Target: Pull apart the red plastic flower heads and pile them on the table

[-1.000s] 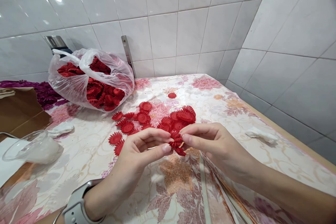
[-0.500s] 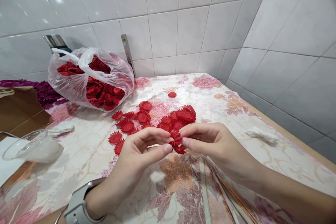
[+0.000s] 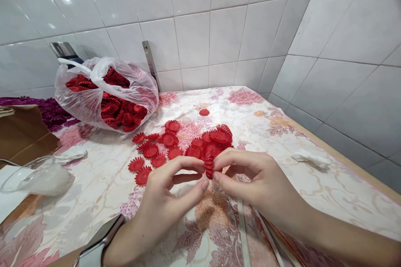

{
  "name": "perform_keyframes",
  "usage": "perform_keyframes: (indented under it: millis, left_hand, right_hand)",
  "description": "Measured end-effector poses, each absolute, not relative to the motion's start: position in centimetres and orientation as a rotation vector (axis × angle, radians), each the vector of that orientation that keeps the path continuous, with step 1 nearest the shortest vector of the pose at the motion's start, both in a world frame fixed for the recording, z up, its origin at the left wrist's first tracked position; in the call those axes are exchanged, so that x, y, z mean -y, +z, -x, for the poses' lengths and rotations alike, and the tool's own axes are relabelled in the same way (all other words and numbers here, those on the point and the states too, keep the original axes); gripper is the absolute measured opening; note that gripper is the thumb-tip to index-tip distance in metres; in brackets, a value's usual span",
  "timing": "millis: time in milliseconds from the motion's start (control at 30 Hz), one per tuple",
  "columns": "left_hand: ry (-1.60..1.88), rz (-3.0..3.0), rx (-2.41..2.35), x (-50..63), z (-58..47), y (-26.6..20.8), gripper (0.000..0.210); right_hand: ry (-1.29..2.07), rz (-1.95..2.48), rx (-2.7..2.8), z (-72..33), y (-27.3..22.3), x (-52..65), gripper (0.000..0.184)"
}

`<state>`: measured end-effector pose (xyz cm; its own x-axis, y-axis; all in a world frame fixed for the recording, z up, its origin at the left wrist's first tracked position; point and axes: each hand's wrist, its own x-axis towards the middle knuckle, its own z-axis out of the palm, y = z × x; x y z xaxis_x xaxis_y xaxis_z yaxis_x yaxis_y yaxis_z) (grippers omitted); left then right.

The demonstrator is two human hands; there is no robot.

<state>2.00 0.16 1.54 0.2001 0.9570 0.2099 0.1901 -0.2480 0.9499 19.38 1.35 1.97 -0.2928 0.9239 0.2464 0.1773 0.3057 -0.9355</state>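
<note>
Between my two hands is a small red artificial flower (image 3: 209, 165), its petals seen edge-on. My left hand (image 3: 175, 187) pinches it from the left with thumb and fingertips. From the right, my right hand (image 3: 250, 175) grips the same flower between thumb and index finger, the other fingers curled behind. Just beyond my fingers lies a heap of red flower pieces (image 3: 219, 135). More loose red flower pieces (image 3: 150, 150) are scattered to the left of that heap, some lying flat with notched petals showing.
A tied clear plastic bag (image 3: 106, 96) full of red pieces stands by the tiled wall, with a bottle (image 3: 64, 50) behind it. At left are a clear plastic cup (image 3: 46, 179) tipped over, a brown cardboard piece (image 3: 25, 133) and purple petals (image 3: 53, 112). White crumpled tissue (image 3: 310, 157) lies right.
The flower has turned between my fingertips, from petals facing up to edge-on. My left thumb has dropped slightly and my left wrist has rotated. The scattered pieces have stayed put.
</note>
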Motion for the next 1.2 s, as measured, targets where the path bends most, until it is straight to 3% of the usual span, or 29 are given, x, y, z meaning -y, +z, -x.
perform_keyframes:
  millis: [267, 733, 1200]
  left_hand:
    - [1.057, -1.467, -1.15, 0.0, -2.0, 1.8, 0.007]
    - [0.995, -1.097, -1.075, -1.0, -2.2, 2.1, 0.004]
    - [0.95, -0.963, -1.313, -2.5, -2.0, 1.9, 0.005]
  right_hand:
    - [1.168, 1.001, 1.724, -19.4, 2.1, -1.5, 0.011]
    - [1.67, 0.954, 1.404, -19.5, 1.7, -2.5, 0.011]
    - [1.483, 1.073, 1.536, -19.8, 1.6, -3.2, 0.011]
